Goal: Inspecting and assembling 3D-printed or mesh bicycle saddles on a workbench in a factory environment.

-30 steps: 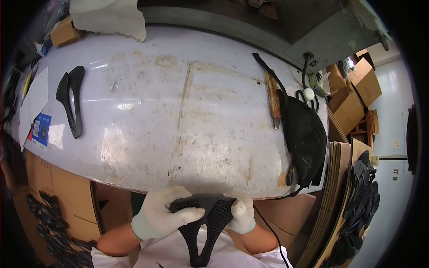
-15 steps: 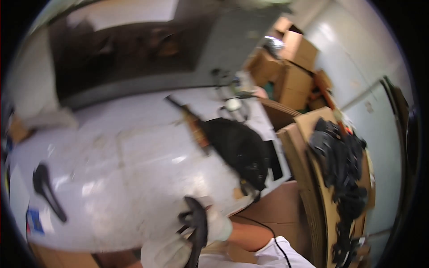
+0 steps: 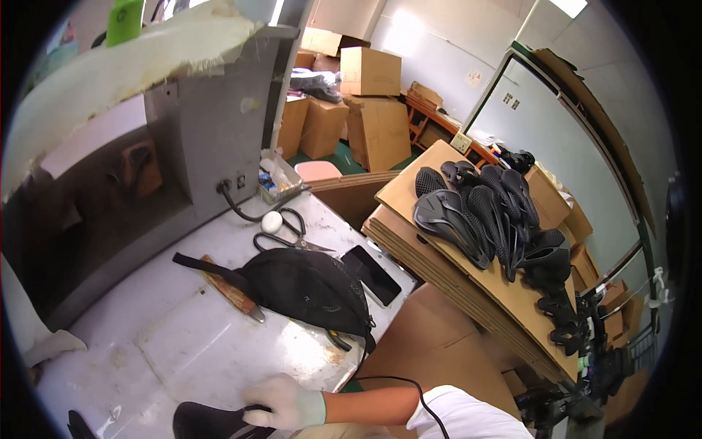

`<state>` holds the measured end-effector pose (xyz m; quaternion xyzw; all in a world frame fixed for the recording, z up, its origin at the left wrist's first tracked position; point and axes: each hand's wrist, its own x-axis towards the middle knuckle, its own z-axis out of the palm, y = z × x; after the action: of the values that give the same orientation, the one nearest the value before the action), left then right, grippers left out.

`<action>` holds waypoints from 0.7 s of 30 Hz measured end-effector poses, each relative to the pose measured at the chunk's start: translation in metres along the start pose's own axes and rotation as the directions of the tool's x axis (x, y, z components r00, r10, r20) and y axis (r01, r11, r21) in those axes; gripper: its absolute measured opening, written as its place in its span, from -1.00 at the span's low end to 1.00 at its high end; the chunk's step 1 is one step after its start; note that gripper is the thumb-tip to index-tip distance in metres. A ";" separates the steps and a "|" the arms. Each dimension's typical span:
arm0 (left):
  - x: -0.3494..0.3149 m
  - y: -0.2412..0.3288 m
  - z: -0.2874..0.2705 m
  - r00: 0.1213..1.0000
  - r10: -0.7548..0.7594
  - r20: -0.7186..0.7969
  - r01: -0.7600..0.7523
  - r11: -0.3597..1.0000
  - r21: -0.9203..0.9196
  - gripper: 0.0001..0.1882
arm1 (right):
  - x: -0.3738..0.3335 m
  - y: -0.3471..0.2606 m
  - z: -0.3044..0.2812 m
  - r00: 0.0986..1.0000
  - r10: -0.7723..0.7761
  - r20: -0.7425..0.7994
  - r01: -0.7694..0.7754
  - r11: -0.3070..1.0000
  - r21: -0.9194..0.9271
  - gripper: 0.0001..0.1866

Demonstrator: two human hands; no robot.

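Observation:
My right hand [image 3: 284, 402], in a white glove, is closed on a black bicycle saddle [image 3: 208, 420] at the near edge of the table. The saddle's lower part is cut off by the frame. My left hand does not show. A second black saddle [image 3: 79, 424] shows in part at the lower left. Beyond my right hand, a black pouch bag [image 3: 303, 289] with a strap lies on the white tabletop [image 3: 183, 333]. A knife with a worn wooden handle [image 3: 230, 291] lies partly beneath the bag.
Scissors [image 3: 292, 238] and a phone [image 3: 373, 274] lie around the bag. On the right, several black saddles [image 3: 475, 212] lie on stacked cardboard [image 3: 453, 274]. A grey machine housing [image 3: 219, 139] borders the table's far side. A black cable [image 3: 398, 378] crosses my right forearm.
The view has swung to the right, bringing the stacked saddles into fuller sight. My left hand has gone out of view. My right hand still holds a saddle, now further left in the picture.

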<state>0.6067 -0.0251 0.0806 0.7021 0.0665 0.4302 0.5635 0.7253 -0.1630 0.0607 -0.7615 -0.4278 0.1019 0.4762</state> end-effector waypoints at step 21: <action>0.024 0.003 -0.238 0.695 -0.381 -0.610 0.603 -0.154 0.783 -0.08 | -0.063 -0.005 -0.039 0.806 0.506 0.307 -0.499 0.302 0.812 -0.58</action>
<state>0.4589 0.1620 0.0948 0.7613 0.6408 0.0783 0.0605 0.7062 -0.2343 0.0697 -0.5089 -0.0551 0.4424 0.7364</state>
